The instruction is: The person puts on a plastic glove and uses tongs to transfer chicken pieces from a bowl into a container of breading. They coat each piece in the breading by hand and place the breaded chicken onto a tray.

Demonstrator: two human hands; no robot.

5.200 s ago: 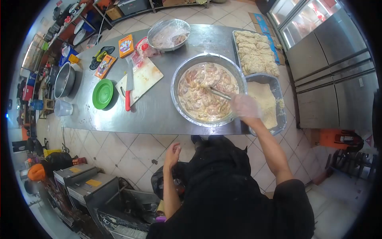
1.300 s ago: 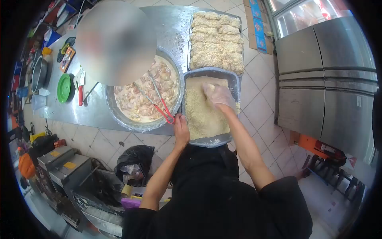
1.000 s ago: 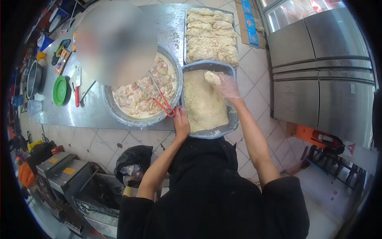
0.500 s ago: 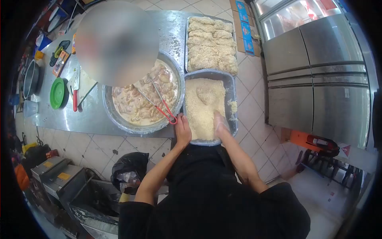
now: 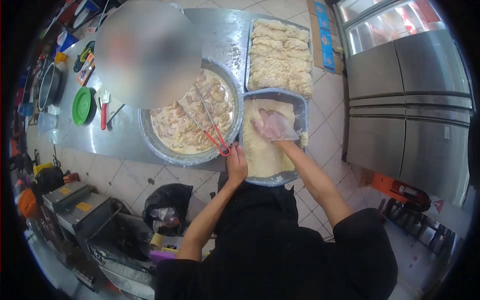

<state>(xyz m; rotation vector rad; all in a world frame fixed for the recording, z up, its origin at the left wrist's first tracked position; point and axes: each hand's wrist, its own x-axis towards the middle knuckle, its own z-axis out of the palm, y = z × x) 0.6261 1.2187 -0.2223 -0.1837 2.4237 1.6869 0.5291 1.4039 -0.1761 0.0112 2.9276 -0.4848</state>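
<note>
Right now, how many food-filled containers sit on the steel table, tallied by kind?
Round bowl of wet chicken: 1
Trays: 2, the crumb tray and the tray of coated pieces
Total: 3

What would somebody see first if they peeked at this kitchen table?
Probably the big metal bowl in the middle, full of pale pieces in creamy liquid, with red-handled tongs resting in it. Right beside it, the gloved right hand presses flat into a grey tub of crumbs, and behind that sits a tray packed with crumb-coated pieces.
</note>
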